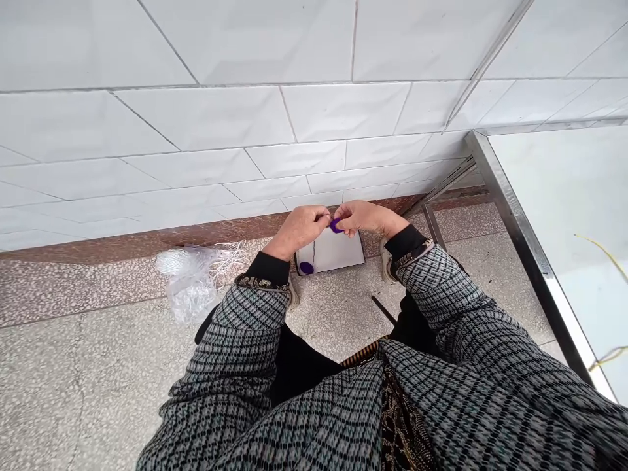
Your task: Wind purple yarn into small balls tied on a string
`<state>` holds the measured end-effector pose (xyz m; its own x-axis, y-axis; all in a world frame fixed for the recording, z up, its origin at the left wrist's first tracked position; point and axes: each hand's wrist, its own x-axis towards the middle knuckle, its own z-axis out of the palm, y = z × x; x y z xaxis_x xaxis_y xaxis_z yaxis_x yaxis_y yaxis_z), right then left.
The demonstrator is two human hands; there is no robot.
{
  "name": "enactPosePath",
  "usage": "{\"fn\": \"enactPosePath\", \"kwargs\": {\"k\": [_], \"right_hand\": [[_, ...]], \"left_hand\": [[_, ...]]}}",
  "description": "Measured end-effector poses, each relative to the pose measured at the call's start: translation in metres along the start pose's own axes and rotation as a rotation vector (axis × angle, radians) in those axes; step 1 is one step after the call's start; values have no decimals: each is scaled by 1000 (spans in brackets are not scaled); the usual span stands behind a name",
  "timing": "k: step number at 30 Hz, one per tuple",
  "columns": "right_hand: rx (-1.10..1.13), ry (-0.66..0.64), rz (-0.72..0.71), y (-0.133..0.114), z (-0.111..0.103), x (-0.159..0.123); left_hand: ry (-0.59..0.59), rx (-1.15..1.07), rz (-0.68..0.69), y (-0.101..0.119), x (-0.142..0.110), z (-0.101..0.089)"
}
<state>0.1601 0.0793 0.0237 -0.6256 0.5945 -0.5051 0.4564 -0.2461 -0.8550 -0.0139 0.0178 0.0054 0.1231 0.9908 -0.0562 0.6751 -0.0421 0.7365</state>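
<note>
My right hand (pixel 362 217) pinches a small round purple piece (pixel 336 226), soft like yarn or felt, between thumb and fingers. Close beside it, my left hand (pixel 305 227) is closed in a pinch, its fingertips almost touching the purple piece; whatever they hold is too small to make out. Below both hands lies a white, dark-edged board or shallow box (pixel 338 252) on the floor. A second purple piece, oval and dark (pixel 307 267), rests at its near left corner. From it a thin dark strand (pixel 314 252) runs up toward my left hand.
Left of the board, a clear plastic bag (pixel 189 301) and bundled white cord (pixel 228 258) lie on the speckled floor (pixel 122 353). White wall tiles (pixel 235 118) rise ahead. A metal-framed table (pixel 520 229) stands at right, with a yellow strand (pixel 606 252) over it. A dark stick (pixel 383 309) lies nearby.
</note>
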Motion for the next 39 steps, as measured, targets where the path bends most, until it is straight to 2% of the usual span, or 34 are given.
{"fn": "enactPosePath", "kwargs": {"k": [3,7,10,13,17,21,23,25,27,29,31,33,39], "right_hand": [[13,138,12,3,1,8],[325,293,-28,0,0,10],[591,249,-86,-4,-1,6],[682,117,-137,-7,-5,0],[509,-25,-160,-9,-12,-9],[61,-126,-70,-3,-15,-11],[-157,-81,-2,2,-14,-7],[-242,80,41,5,-12,-2],[-117,252,31,6,-10,2],[144,294,-21,5,-10,3],[378,238,-59,2,-11,1],[514,178,-71,1,-13,0],[617,55,-90,6,-15,1]], "left_hand": [[16,3,19,5,-1,-1],[-8,-17,58,12,-2,1],[-56,-50,66,15,-2,6],[-111,-92,54,16,0,9],[-84,-91,10,15,1,6],[-40,-35,3,16,2,-2],[-58,-19,17,18,3,-2],[-65,-13,37,20,4,0],[-63,-20,68,22,5,3],[-68,-30,98,22,6,7],[-79,-37,111,21,6,9],[-87,-43,109,19,6,10],[-107,-14,105,15,2,9]]}}
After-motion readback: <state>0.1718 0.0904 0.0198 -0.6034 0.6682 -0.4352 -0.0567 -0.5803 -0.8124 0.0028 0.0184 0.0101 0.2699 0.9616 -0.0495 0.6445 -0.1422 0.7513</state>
